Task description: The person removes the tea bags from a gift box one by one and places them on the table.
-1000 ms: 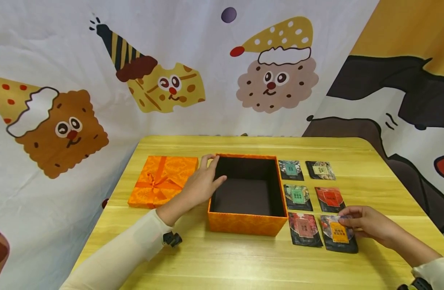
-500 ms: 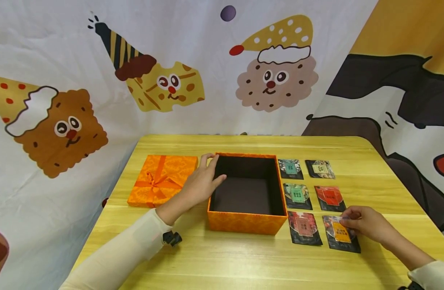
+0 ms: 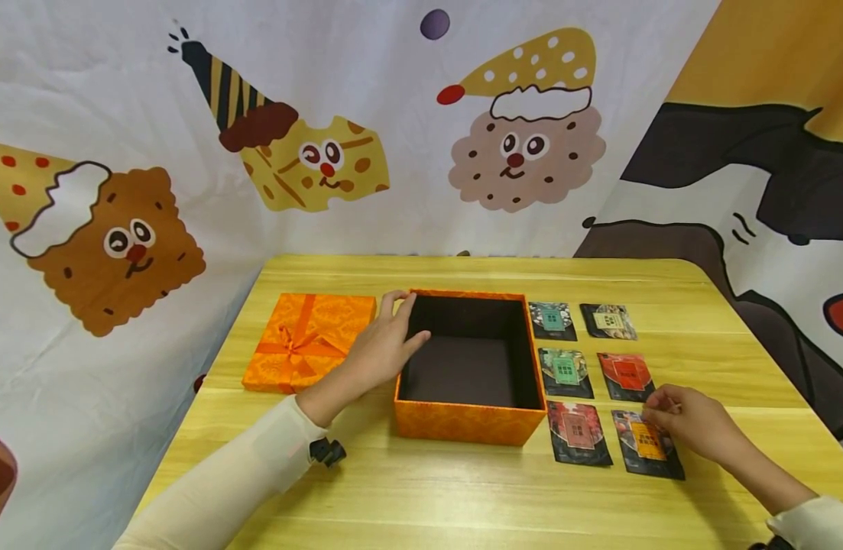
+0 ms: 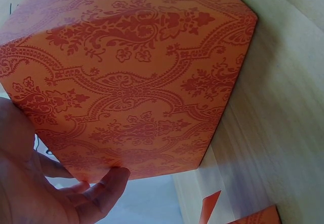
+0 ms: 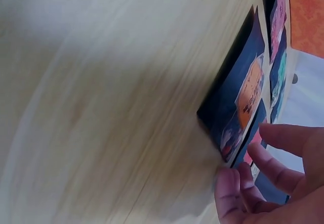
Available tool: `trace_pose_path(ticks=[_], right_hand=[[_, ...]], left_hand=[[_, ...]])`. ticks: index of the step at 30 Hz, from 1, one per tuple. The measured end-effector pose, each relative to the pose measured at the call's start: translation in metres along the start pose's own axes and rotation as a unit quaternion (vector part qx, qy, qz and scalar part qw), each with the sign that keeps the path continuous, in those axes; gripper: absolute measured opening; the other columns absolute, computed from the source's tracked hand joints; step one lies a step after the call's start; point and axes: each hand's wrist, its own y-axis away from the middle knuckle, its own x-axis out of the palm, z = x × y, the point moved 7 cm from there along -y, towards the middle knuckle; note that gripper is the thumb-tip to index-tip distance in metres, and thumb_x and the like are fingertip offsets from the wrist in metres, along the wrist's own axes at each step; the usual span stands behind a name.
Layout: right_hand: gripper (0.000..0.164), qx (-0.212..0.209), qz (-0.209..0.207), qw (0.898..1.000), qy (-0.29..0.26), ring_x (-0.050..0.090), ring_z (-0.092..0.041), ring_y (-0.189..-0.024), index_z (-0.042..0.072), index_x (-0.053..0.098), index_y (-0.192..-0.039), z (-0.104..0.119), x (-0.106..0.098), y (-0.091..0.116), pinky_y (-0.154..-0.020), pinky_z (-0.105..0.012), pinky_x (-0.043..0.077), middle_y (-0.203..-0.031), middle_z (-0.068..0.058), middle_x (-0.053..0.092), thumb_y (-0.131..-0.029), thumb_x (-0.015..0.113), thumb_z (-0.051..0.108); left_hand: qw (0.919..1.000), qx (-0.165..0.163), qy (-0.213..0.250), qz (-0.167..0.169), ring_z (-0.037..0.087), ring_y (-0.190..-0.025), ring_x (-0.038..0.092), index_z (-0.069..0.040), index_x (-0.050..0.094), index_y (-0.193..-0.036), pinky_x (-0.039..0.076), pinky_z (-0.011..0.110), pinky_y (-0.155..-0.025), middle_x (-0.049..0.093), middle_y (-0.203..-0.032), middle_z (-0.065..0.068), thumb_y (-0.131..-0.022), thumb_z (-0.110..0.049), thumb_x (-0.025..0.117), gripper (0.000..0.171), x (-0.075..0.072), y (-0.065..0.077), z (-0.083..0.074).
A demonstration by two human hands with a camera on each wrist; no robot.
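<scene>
An open orange patterned box (image 3: 471,424) with a dark inside stands mid-table. My left hand (image 3: 383,347) grips its left wall near the back corner, thumb over the opening; in the left wrist view a fingertip (image 4: 119,176) rests at the outer wall's edge. To the right, a black sachet with an orange label (image 3: 648,444) lies flat. Its upper right corner is overlapped by my right hand (image 3: 692,420), whose fingers are loosely bent. In the right wrist view these fingers stand spread just off the sachet's edge (image 5: 230,102).
Several other sachets lie in two columns right of the box, among them a red one (image 3: 627,376), a pink-labelled one (image 3: 579,433) and a green-labelled one (image 3: 565,373). The orange lid with a ribbon bow (image 3: 311,342) lies left. A cartoon-print cloth (image 3: 407,229) hangs behind the table.
The orange-labelled sachet has shifted slightly right and turned a little under my right hand, whose fingers have since eased back from it. The left hand and box have stayed put.
</scene>
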Motion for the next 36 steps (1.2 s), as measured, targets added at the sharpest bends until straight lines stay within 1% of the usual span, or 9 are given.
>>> trace_pose_path(ticks=[6, 12, 15, 18, 23, 26, 31, 33, 36], right_hand=[[0.012, -0.038, -0.047, 0.998, 0.016, 0.050, -0.017, -0.064, 0.005, 0.068, -0.093, 0.014, -0.003, 0.001, -0.055, -0.032, 0.040, -0.076, -0.002, 0.061, -0.100, 0.065, 0.013], [0.011, -0.060, -0.090, 0.993, 0.039, 0.049, -0.023, -0.074, 0.005, 0.069, -0.090, 0.031, -0.005, -0.002, -0.062, -0.037, 0.039, -0.097, -0.020, 0.060, -0.098, 0.069, 0.013], [0.014, -0.058, -0.105, 0.992, 0.042, 0.055, -0.032, -0.081, 0.000, 0.069, -0.093, 0.042, -0.005, -0.007, -0.064, -0.044, 0.044, -0.105, -0.029, 0.059, -0.097, 0.071, 0.013], [0.024, -0.062, -0.121, 0.990, 0.046, 0.059, -0.043, -0.090, -0.008, 0.066, -0.102, 0.055, -0.004, -0.012, -0.068, -0.052, 0.050, -0.110, -0.034, 0.057, -0.096, 0.072, 0.014], [0.026, -0.089, -0.149, 0.984, 0.035, 0.058, -0.047, -0.099, -0.007, 0.065, -0.109, 0.076, -0.003, -0.022, -0.073, -0.057, 0.050, -0.115, -0.031, 0.057, -0.096, 0.073, 0.014], [0.027, -0.099, -0.152, 0.983, 0.025, 0.056, -0.048, -0.105, -0.005, 0.065, -0.114, 0.088, -0.003, -0.030, -0.078, -0.061, 0.048, -0.121, -0.030, 0.055, -0.097, 0.072, 0.015], [0.039, -0.113, -0.143, 0.983, 0.020, 0.059, -0.044, -0.099, -0.005, 0.061, -0.130, 0.107, -0.003, -0.044, -0.076, -0.058, 0.050, -0.131, -0.031, 0.053, -0.101, 0.069, 0.020], [0.042, -0.121, -0.137, 0.983, 0.022, 0.060, -0.047, -0.104, -0.004, 0.059, -0.134, 0.115, -0.002, -0.050, -0.079, -0.061, 0.051, -0.135, -0.032, 0.051, -0.102, 0.068, 0.021], [0.047, -0.131, -0.127, 0.983, 0.027, 0.052, -0.053, -0.122, -0.004, 0.055, -0.139, 0.126, 0.001, -0.060, -0.093, -0.068, 0.047, -0.142, -0.032, 0.048, -0.102, 0.067, 0.022]], left_hand=[[1.0000, 0.002, -0.003, -0.002, 0.018, -0.055, 0.046, -0.008, 0.027, -0.164, 0.039, 0.027, -0.048, 0.026, -0.161, 0.014, -0.105, -0.041, 0.060, 0.076, 0.000, 0.000, -0.001], [1.0000, 0.001, -0.003, 0.000, 0.018, -0.054, 0.045, -0.008, 0.026, -0.164, 0.039, 0.027, -0.048, 0.025, -0.162, 0.014, -0.105, -0.041, 0.060, 0.076, 0.001, 0.000, -0.001], [1.0000, 0.000, -0.003, 0.000, 0.018, -0.054, 0.045, -0.008, 0.026, -0.164, 0.039, 0.027, -0.048, 0.025, -0.162, 0.014, -0.105, -0.041, 0.060, 0.076, 0.001, 0.000, -0.001], [1.0000, 0.000, -0.003, -0.001, 0.018, -0.055, 0.046, -0.009, 0.026, -0.164, 0.039, 0.028, -0.048, 0.025, -0.162, 0.014, -0.105, -0.041, 0.060, 0.076, 0.000, 0.001, -0.002], [1.0000, 0.000, -0.001, -0.001, 0.019, -0.055, 0.047, -0.008, 0.026, -0.164, 0.040, 0.028, -0.048, 0.025, -0.162, 0.015, -0.105, -0.041, 0.060, 0.075, 0.000, 0.001, -0.003], [1.0000, -0.001, 0.001, 0.000, 0.019, -0.056, 0.048, -0.009, 0.026, -0.164, 0.040, 0.028, -0.048, 0.025, -0.162, 0.015, -0.105, -0.041, 0.060, 0.075, 0.000, 0.001, -0.002], [1.0000, -0.002, 0.003, 0.001, 0.020, -0.058, 0.049, -0.009, 0.025, -0.165, 0.040, 0.028, -0.048, 0.024, -0.162, 0.014, -0.105, -0.042, 0.059, 0.075, 0.000, 0.001, -0.002], [1.0000, -0.001, 0.004, 0.000, 0.020, -0.059, 0.050, -0.009, 0.025, -0.165, 0.040, 0.028, -0.048, 0.024, -0.162, 0.014, -0.105, -0.042, 0.059, 0.075, -0.001, 0.001, -0.002], [1.0000, 0.001, 0.004, -0.002, 0.019, -0.058, 0.049, -0.009, 0.026, -0.164, 0.040, 0.028, -0.048, 0.024, -0.162, 0.014, -0.105, -0.041, 0.059, 0.075, -0.001, 0.002, -0.001]])
